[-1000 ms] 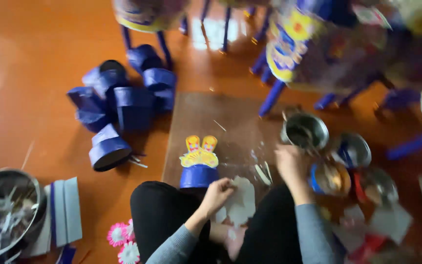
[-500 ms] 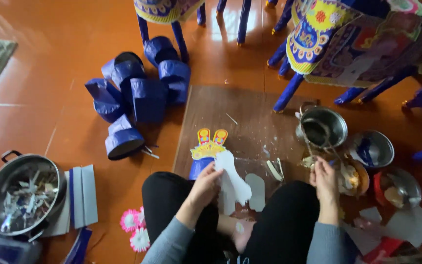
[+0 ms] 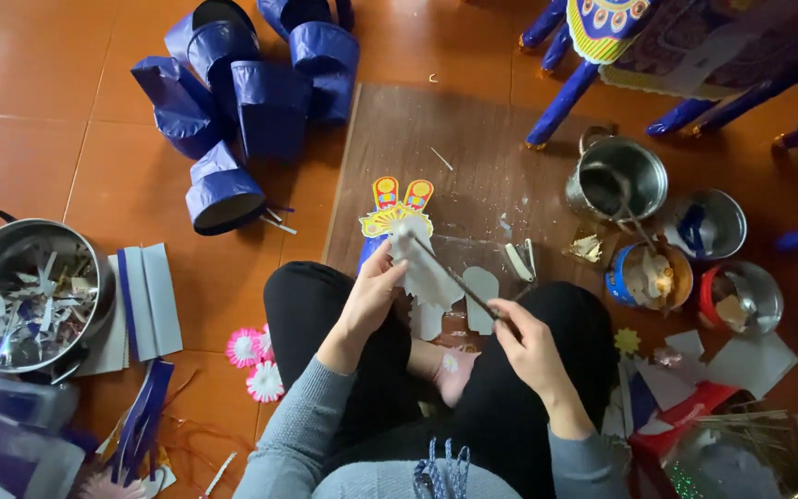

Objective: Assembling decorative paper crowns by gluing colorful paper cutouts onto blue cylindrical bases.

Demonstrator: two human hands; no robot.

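Note:
My left hand (image 3: pixel 373 294) holds a white paper cut-out (image 3: pixel 425 268) above my lap. In my right hand (image 3: pixel 526 344) is a thin stick or brush (image 3: pixel 454 277) whose tip rests on the top of that cut-out. Just beyond it lies a blue piece with a yellow and red crown-shaped top (image 3: pixel 397 208) on a brown board (image 3: pixel 473 157). More white cut-outs (image 3: pixel 480 294) lie on the board by my knees.
Blue paper cylinders (image 3: pixel 251 92) are heaped at the top left. A steel pot of paper scraps (image 3: pixel 25 296) stands at the left. Metal tins and small pots (image 3: pixel 616 180) stand at the right, below blue painted legs (image 3: pixel 565 97). Pink paper flowers (image 3: pixel 253 360) lie near my left knee.
My right hand came back from the tins at the right with a thin stick and laid its tip on the white cut-out, which my left hand has lifted higher.

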